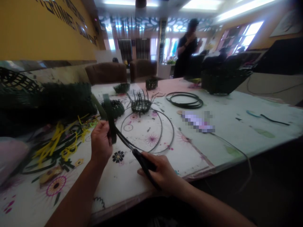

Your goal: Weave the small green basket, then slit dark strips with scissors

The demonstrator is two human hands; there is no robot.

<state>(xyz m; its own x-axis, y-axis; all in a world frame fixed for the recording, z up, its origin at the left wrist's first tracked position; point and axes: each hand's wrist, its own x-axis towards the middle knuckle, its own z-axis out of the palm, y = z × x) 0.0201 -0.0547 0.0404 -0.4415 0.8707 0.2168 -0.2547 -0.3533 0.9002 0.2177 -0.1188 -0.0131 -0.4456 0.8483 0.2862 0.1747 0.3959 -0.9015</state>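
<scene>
My left hand (101,142) is closed round a flat dark green strip (109,111) that rises up and curves off to the left. My right hand (161,172) grips the black handles of scissors (132,150). Their blades point up-left and meet the strip just below my left fingers. Both hands hover over a table with a flowered cloth (132,183). Beyond them a thin wire hoop (148,130) lies flat, with a half-woven dark basket base (140,105) at its far edge.
A heap of dark green woven material (47,102) and loose yellow and green strips (59,143) lie at the left. Coiled black rings (186,100), small baskets (151,83) and a large dark basket (222,80) sit farther back. A person (187,47) stands beyond the table.
</scene>
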